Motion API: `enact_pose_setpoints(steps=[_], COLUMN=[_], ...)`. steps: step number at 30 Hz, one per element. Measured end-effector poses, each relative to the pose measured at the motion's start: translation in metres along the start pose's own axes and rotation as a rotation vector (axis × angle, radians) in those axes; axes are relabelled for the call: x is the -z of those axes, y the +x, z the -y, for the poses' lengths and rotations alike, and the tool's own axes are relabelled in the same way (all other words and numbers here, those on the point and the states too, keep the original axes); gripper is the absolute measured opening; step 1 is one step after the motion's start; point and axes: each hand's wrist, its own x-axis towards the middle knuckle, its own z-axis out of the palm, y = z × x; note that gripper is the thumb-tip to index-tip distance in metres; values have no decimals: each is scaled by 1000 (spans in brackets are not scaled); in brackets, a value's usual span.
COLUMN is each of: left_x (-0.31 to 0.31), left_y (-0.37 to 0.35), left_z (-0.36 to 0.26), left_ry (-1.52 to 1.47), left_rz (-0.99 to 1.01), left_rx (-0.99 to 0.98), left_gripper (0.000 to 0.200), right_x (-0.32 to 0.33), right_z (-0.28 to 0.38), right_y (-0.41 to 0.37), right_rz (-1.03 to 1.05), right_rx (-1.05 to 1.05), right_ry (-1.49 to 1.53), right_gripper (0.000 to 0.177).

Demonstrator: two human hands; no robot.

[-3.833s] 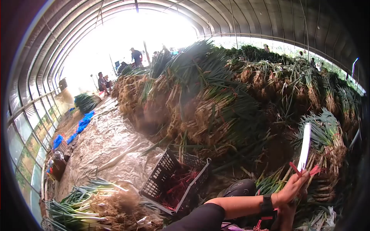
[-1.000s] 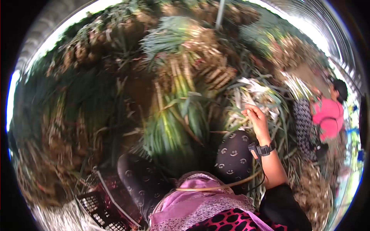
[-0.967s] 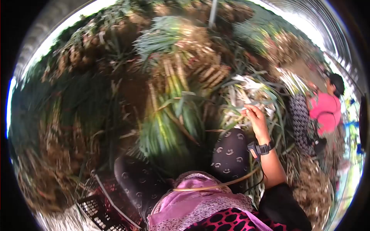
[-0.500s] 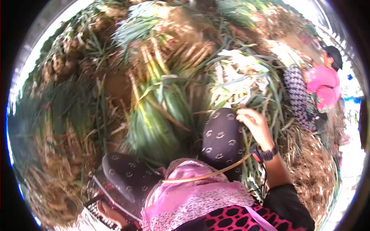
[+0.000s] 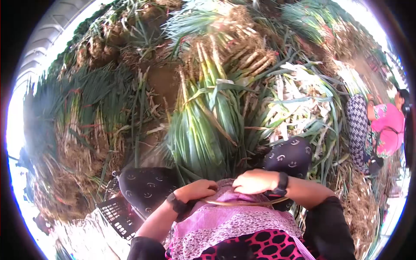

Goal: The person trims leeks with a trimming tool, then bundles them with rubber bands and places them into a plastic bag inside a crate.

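Note:
My left hand (image 5: pixel 197 190) rests at the lap on the pink cloth (image 5: pixel 242 212), its fingers curled. Close to its right, my right hand (image 5: pixel 255 182) lies over the same cloth with bent fingers. The two hands are a small gap apart. Whether either one pinches the cloth is too hidden to tell. A thin yellowish strand (image 5: pixel 242 203) runs across the lap just below both hands. In front of the knees lies a pile of long green onions (image 5: pixel 197 134), roots pointing away.
Pale peeled leaves (image 5: pixel 299 97) are heaped beyond the right knee. A person in pink (image 5: pixel 388 130) sits at the far right. Tied onion bundles (image 5: pixel 86 125) stand at the left, near a black plastic crate (image 5: pixel 117 216). More bundles (image 5: pixel 199 19) lie at the back.
My right hand has come down from beside the right knee to the lap. My left hand has risen from the lower left to the lap. The view has shifted left.

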Motion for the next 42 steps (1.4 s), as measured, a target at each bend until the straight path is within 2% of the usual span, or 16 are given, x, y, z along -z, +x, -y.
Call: enact_pose_setpoints(steps=[4,7,9,13,17,19,20,25,27,28,29,30,31,34,38,42], left_x=[-5,-16,-11,-37,-67,-71,-69,-77,-72,-74,-70,-60,-63,-83,-56,-52], left_y=[3,-11,-18,-6,4,3,-2,-14,-16,-18,-14,-26,-16,19,9,9], left_z=[27,41,55,145,141,127,115,130,108,124,114,96,115,164,154,143], left_ry=[24,-31,-22,-63,-667,-1143,-1458,-1421,-1222,-571,-1015,-464,-404,-1060,-546,-741], left_rz=[101,-107,-216,-97,-359,-342,-258,-327,-393,-373,-365,-380,-362,-264,-102,-104], left_rx=[121,246,536,512,-11,102,366,302,375,211,357,142,83,294,-7,104], left_gripper=[34,35,43,27,25,23,22,21,23,22,22,22,21,21,28,30], right_x=[-25,-23,-29,-43,-49,-32,-21,-5,-2,0,0,0,1,14,17,24], right_z=[-12,-5,5,25,9,13,19,11,11,11,6,-2,-10,-17,-48,-68], right_y=[50,82,104,128,153,158,161,260,299,317,336,354,370,400,460,487], right_rz=[121,-87,124,346,273,31,-116,-438,-455,-460,-444,-430,-388,-291,-134,214], right_rx=[47,119,120,124,183,179,169,221,214,191,180,168,171,129,58,-121], right_ry=[-95,45,39,17,216,181,114,-326,-397,-502,-544,-587,-667,-826,-950,-889], right_gripper=[27,35,37,41,38,34,33,31,32,33,34,36,40,46,61,66])
